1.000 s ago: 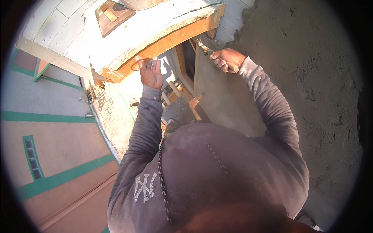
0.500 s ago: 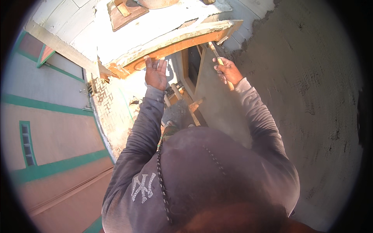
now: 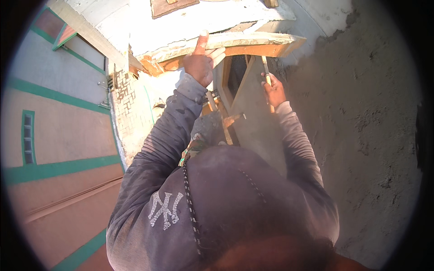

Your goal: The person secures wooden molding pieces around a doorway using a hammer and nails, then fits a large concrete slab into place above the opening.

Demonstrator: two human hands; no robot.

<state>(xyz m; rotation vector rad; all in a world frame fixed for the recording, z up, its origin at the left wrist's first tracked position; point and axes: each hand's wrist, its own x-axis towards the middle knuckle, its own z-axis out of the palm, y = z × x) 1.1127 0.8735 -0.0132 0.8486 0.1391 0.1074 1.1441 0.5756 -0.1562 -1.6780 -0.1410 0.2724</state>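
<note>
A long wooden board (image 3: 253,50) with a pale, rough upper edge and an orange-brown face spans the top of the view. My left hand (image 3: 199,67) lies against it left of its middle. One finger points up over the rough edge, and the others stretch out to the right along the face. In my right hand (image 3: 274,92) is a slim tool (image 3: 267,77) with a yellowish wooden handle. My fingers are wrapped round it, and its narrow far end reaches up to the board's underside near the right end. What kind of tool it is, I cannot make out.
A grey, rough-plastered wall (image 3: 357,117) fills the right side. Beyond the board lies a bright white surface (image 3: 217,16) with a brown slab (image 3: 169,8) on it. Wooden pieces (image 3: 230,122) stand below, near my body. A building with green bands (image 3: 63,99) is at left.
My left hand has moved right along the board and up, with a finger now over its upper edge. My right hand still holds the tool, now more upright. The whole view has shifted.
</note>
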